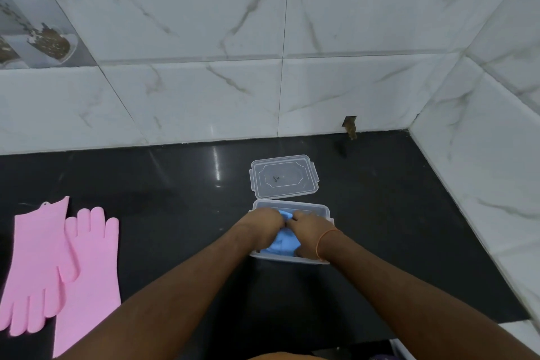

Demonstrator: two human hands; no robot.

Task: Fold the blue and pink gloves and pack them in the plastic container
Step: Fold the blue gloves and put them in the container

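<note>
- Both hands are reaching into the open container (292,207), which is sitting on the black table (163,184) a little right of the middle.
- The left hand (264,221) is pressing down on the blue gloves (282,241) at the container's left side; its fingers are curling down into the blue stuff and seem to be gripping it, though the fingertips are hidden.
- The right hand (309,231) is lying close against the left one, the two touching near the knuckles, with its fingers bent over the blue gloves and pushing them down; a thin orange band (324,240) is sitting round its wrist.
- The blue gloves are lying bunched inside the container, showing between the two hands and at the near wall.
- The clear lid (283,177) is lying flat on the table just behind the container, nearly touching its far rim.
- The two pink gloves (58,266) are lying flat and unfolded at the table's left edge, well apart from the container, overlapping side by side, one pointing its fingers toward the wall and the other toward the person.
- White marbled wall tiles (204,38) are standing behind and to the right of the table.
</note>
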